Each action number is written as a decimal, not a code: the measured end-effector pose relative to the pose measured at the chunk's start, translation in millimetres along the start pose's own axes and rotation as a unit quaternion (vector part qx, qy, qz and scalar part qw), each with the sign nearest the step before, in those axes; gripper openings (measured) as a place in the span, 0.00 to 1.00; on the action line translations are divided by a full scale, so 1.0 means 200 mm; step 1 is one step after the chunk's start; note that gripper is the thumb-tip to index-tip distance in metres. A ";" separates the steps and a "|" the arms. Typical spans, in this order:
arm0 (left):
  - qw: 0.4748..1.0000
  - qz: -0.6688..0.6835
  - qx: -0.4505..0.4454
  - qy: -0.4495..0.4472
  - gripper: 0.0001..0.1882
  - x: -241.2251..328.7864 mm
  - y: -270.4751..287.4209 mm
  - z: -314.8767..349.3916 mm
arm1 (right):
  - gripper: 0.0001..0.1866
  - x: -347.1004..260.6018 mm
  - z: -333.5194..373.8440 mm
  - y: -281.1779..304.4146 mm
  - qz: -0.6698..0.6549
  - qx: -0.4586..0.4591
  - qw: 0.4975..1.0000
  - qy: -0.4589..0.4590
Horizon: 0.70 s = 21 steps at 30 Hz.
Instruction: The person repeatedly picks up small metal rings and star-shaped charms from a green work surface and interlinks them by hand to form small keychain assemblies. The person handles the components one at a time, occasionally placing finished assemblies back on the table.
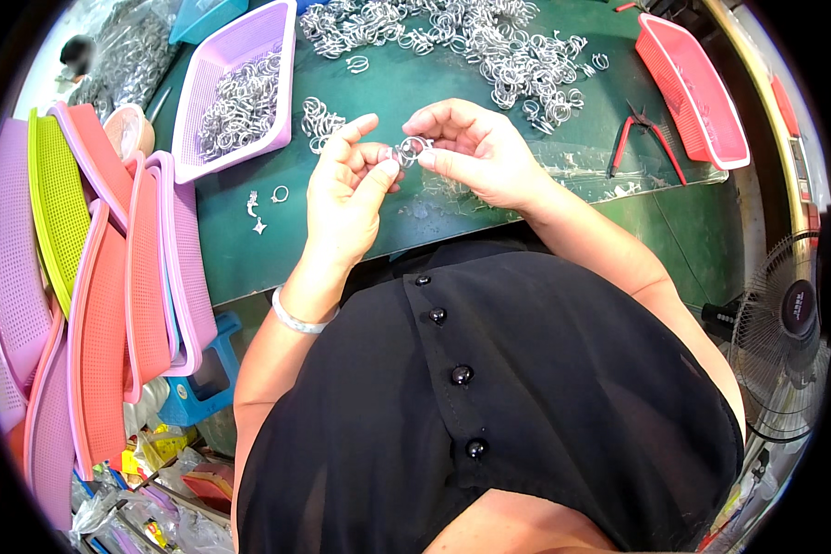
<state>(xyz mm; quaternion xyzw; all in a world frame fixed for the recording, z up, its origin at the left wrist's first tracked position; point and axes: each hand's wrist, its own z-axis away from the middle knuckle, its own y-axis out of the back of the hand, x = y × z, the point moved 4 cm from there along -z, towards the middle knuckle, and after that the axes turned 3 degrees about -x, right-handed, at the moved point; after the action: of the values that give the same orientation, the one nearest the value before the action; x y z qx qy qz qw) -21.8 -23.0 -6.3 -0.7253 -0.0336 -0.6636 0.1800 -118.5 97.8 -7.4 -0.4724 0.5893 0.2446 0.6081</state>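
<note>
Over the front part of the green table, both my hands pinch a small silver metal ring piece (410, 150) between them. My left hand (353, 175) has thumb and forefinger pressed on its left side. From the right, my right hand (478, 152) grips it with thumb and curled fingers. Whether it is one ring or a few together, I cannot tell. Just behind my left hand lies a small heap of silver rings (319, 122). To its left are a single ring (280, 194) and a small star-shaped silver piece (259, 226) on the tabletop.
The green table (240, 263) carries a big pile of silver rings (517, 55) at the back. A purple basket (186, 138) of rings stands left, a red basket (729, 148) right, beside red-handled pliers (661, 140). Stacked baskets (102, 342) crowd the left; a fan (785, 314) stands right.
</note>
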 end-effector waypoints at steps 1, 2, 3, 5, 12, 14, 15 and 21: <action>1.000 0.001 -0.002 -0.003 0.23 0.00 0.00 0.00 | 0.14 0.00 0.00 0.00 0.014 0.003 1.000 -0.003; 1.000 -0.001 -0.001 -0.004 0.23 0.00 0.00 0.00 | 0.13 0.00 0.00 0.00 0.028 0.006 1.000 -0.006; 1.000 -0.003 0.000 -0.005 0.23 0.00 0.00 0.00 | 0.13 -0.01 0.00 0.00 0.043 0.009 0.999 -0.009; 1.000 -0.004 0.005 -0.009 0.22 0.01 0.00 0.00 | 0.11 -0.03 0.00 0.00 0.095 0.011 0.995 -0.029; 0.999 0.015 0.037 -0.001 0.16 0.00 0.00 -0.02 | 0.10 0.01 -0.01 -0.01 0.054 -0.008 0.994 -0.091; 0.999 0.022 0.041 0.004 0.15 -0.01 0.01 -0.02 | 0.11 0.02 -0.01 -0.01 0.032 -0.015 0.996 -0.087; 0.999 0.023 0.042 0.005 0.14 -0.02 0.02 -0.02 | 0.12 0.03 -0.01 -0.02 0.021 -0.019 0.996 -0.086; 0.998 0.029 0.046 0.008 0.11 -0.03 0.02 -0.02 | 0.15 0.05 -0.01 -0.02 0.012 -0.016 0.997 -0.075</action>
<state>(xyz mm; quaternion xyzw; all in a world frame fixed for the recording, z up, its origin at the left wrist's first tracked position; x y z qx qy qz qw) -25.6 -27.4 -12.3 -0.7114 -0.0415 -0.6619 0.2326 -113.9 92.0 -15.7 -0.4554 0.5434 0.2960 0.6401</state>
